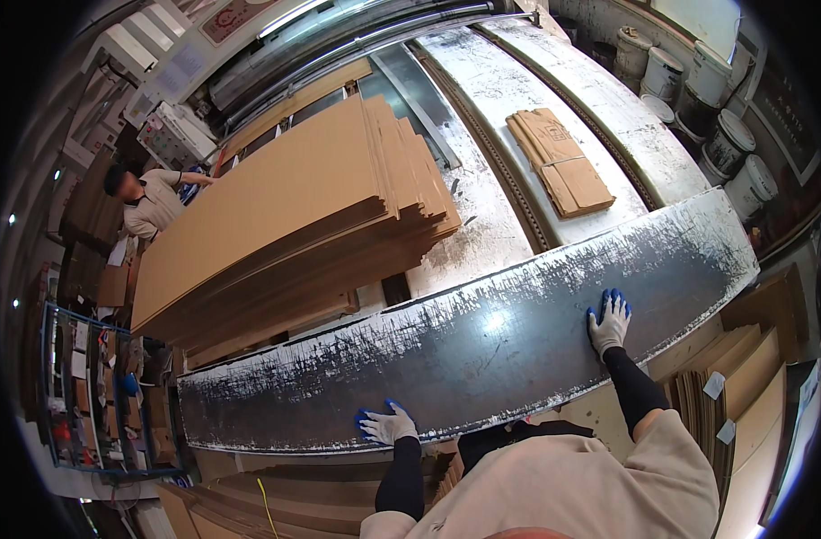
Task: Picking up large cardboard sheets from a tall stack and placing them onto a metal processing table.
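Note:
Both my hands wear white gloves with blue fingertips. My left hand (389, 425) lies flat on the worn metal tabletop (464, 359), close to its near edge, fingers spread. Further right, my right hand (611, 323) also rests flat on the same surface with its fingers stretched out. Neither hand holds anything. Beyond the tabletop, to the left, rises a large stack of brown cardboard sheets (276, 189), its right-hand edges uneven. A tied bundle of folded cardboard (561, 163) lies on the white machine bed at the far right.
A person (154, 199) stands at the stack's far left end, one arm reaching toward it. Several paint-marked buckets (729, 144) line the right wall. Upright cardboard sheets (729, 382) lean near my right side. A blue-framed rack (105, 395) stands left. Rollers (339, 54) span the back.

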A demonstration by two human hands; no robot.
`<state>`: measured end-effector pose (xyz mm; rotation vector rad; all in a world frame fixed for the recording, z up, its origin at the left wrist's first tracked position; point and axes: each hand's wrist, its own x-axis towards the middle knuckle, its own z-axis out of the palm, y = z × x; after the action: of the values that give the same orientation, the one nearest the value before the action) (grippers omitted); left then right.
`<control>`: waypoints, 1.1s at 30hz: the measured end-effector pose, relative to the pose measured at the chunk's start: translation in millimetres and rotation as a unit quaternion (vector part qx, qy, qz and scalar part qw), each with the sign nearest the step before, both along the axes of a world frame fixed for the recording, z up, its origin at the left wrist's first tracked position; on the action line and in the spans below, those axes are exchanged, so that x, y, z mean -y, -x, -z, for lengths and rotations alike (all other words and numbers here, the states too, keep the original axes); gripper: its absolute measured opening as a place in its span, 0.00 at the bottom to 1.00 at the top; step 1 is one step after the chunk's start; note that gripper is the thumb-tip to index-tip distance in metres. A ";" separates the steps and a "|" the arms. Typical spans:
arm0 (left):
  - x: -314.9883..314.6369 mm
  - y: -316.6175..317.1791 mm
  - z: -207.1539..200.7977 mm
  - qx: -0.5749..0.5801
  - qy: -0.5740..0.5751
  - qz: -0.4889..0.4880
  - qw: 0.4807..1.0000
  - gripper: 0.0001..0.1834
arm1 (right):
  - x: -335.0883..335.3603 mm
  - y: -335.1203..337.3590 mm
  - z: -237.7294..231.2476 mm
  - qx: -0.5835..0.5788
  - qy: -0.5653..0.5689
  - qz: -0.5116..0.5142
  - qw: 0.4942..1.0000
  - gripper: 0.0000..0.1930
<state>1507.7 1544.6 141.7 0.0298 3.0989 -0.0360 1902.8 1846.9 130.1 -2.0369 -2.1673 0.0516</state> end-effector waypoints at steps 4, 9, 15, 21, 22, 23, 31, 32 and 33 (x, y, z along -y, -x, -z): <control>-2.7 -1.3 -4.0 0.010 -0.002 -0.001 1.000 0.40 | 0.1 -1.6 1.4 0.003 -0.005 0.001 1.000 0.36; -1.7 -1.1 -3.8 0.009 -0.004 -0.001 1.000 0.40 | -0.3 -1.4 2.4 0.003 -0.007 -0.002 1.000 0.36; 1.3 1.2 4.8 -0.009 -0.013 0.006 1.000 0.40 | -1.2 -1.4 2.5 0.004 -0.003 -0.001 1.000 0.36; 0.3 1.1 3.1 -0.008 -0.016 0.007 1.000 0.40 | -1.1 -2.1 4.2 0.001 -0.016 -0.004 1.000 0.36; 0.6 1.0 3.0 -0.007 -0.015 0.008 1.000 0.40 | -1.0 -1.8 4.0 0.000 -0.018 -0.005 1.000 0.36; 0.6 1.0 2.9 -0.007 -0.015 0.008 1.000 0.40 | -0.8 -1.3 3.3 0.001 -0.016 -0.004 1.000 0.36; 1.3 1.1 4.3 -0.010 -0.018 0.007 1.000 0.40 | -1.4 -2.0 5.2 -0.001 -0.017 -0.003 1.000 0.36; 0.5 0.5 3.1 -0.009 -0.019 0.006 1.000 0.40 | -1.4 -2.3 5.6 -0.002 -0.018 -0.003 1.000 0.36; -0.7 -0.3 0.8 -0.008 -0.020 0.006 1.000 0.40 | -1.3 -2.5 5.8 -0.003 -0.018 -0.003 1.000 0.36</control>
<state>1508.0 1545.3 140.9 0.0482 3.1160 0.0262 1905.3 1848.2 124.2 -2.0091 -2.1549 0.0193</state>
